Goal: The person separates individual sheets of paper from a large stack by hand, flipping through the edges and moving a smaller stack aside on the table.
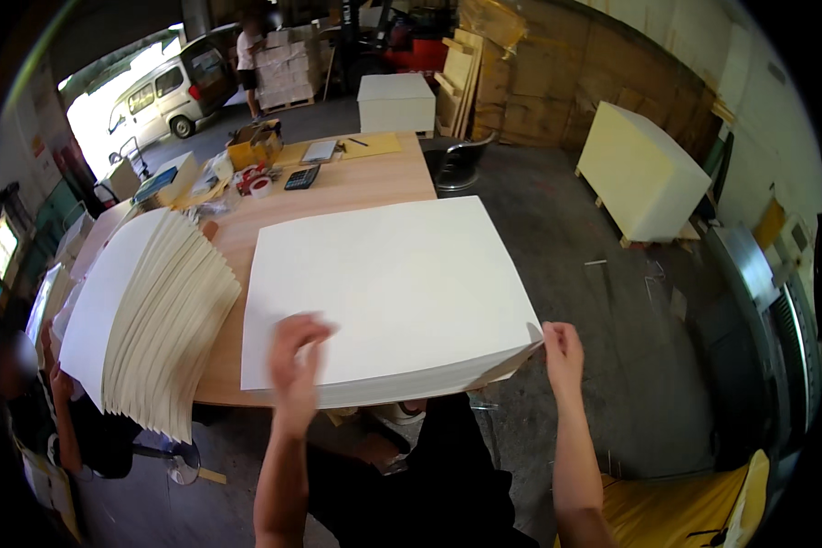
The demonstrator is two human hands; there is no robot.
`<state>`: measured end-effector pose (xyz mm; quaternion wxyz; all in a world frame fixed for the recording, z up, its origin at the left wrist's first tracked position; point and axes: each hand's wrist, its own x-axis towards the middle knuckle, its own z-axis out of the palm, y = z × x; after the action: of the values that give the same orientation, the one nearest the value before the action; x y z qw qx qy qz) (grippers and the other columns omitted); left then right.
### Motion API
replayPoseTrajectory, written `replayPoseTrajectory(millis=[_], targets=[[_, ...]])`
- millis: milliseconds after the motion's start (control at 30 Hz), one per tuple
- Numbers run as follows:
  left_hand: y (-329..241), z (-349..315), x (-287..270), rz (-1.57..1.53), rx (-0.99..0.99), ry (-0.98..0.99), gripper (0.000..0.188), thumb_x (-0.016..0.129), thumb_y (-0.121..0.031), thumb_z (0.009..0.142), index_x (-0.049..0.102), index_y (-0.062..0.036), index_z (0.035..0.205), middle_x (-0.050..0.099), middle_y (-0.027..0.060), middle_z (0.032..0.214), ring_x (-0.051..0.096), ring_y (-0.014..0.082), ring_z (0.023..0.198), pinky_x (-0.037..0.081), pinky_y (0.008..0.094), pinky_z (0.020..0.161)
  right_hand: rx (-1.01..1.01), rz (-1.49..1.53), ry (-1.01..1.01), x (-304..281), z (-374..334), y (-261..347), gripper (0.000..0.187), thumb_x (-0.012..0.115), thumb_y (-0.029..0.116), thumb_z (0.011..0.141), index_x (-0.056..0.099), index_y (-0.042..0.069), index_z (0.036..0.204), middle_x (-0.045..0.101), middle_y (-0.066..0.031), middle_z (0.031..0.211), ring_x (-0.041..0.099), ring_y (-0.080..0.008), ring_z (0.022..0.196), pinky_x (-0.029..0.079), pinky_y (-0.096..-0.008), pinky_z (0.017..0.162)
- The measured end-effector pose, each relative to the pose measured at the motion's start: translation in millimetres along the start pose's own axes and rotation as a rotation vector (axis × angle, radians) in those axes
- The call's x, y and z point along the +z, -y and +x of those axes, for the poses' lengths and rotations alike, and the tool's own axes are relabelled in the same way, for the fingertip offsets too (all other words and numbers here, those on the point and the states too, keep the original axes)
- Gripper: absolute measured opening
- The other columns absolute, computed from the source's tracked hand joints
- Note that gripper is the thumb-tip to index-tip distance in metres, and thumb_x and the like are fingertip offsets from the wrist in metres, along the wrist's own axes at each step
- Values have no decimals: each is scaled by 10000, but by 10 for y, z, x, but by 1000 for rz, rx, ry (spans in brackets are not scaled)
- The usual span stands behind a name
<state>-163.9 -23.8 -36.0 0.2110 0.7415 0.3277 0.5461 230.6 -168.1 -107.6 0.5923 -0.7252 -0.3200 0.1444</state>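
Observation:
A stack of large white paper sheets [393, 283] lies squared up on the wooden table in front of me. My right hand [563, 354] is at its near right corner, thumb and fingers pinched on the edge of the sheets. Below that corner the edges look slightly lifted and shaded. Over the near left part of the stack is my left hand [296, 361], smeared by motion with its fingers bent. Whether it touches the top sheet is unclear. To the left, a second pile of sheets [155, 310] is fanned out in uneven layers and overhangs the table's near edge.
On the wooden table [338, 187] lie a calculator [302, 178], a tape roll [260, 187] and a yellow box [254, 144]. Another person [41, 402] sits at far left. A black chair [466, 163] stands behind the table. Paper stacks on pallets [644, 173] stand at right.

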Motion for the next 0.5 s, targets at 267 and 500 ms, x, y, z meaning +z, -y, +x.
replayPoseTrajectory(millis=[267, 500], targets=[[-164, 406, 1442, 31, 82, 675, 162, 715, -76, 894, 751, -90, 1051, 729, 68, 910, 702, 217, 774, 579, 322, 720, -156, -599, 174, -78, 40, 362, 528, 706, 498, 961, 615, 0, 808, 662, -159, 733, 648, -313, 659, 509, -430, 646], [-88, 329, 1487, -13, 99, 601, 102, 739, -83, 869, 752, -106, 967, 708, 23, 883, 680, 220, 765, 557, 339, 690, -205, -298, 210, 91, 182, 1132, 481, 671, 440, 986, 540, 37, 759, 617, -151, 667, 649, -377, 618, 513, -461, 594]])
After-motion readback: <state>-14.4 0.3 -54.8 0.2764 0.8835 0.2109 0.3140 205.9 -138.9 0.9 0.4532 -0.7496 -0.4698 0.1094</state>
